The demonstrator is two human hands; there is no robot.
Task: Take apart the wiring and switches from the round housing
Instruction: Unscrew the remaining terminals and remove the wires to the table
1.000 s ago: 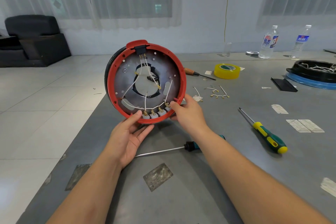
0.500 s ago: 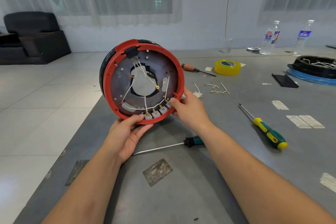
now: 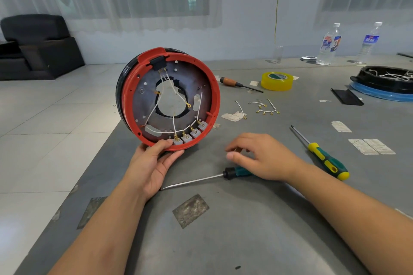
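Round red-rimmed housing with a black outer shell [image 3: 168,98] is standing on edge near the left end of the grey tabletop [image 3: 245,219], open face turned toward the camera. Likely propped this way so the inside stays readable and reachable. Inside it: a grey metal plate with a large central hole, thin white wires [image 3: 172,105] looping from a black connector block at the top down to four small grey switch blocks with brass terminals [image 3: 190,135] lined along the lower rim. All four are sitting in place, wires attached; stripping looks barely started on this unit.

Left hand [image 3: 154,163] is cupping the bottom rim, thumb pressing the red edge beside the leftmost switch, fingers curling under — steadying the housing upright.

Right hand [image 3: 261,158] is hovering just above the teal-handled long-shaft screwdriver [image 3: 214,177] lying on the tabletop, fingers loosely curled and holding nothing; probably reaching for it.

Further out: loose short white wires with brass lugs [image 3: 263,107], a yellow-and-green-handled screwdriver [image 3: 321,156], a wooden-handled screwdriver [image 3: 239,83], a yellow tape roll [image 3: 277,81].

Far right, a black round tray on a blue base [image 3: 386,87] is holding a tangle of white wires. Two clear plastic water bottles [image 3: 329,44] are standing at the far edge.
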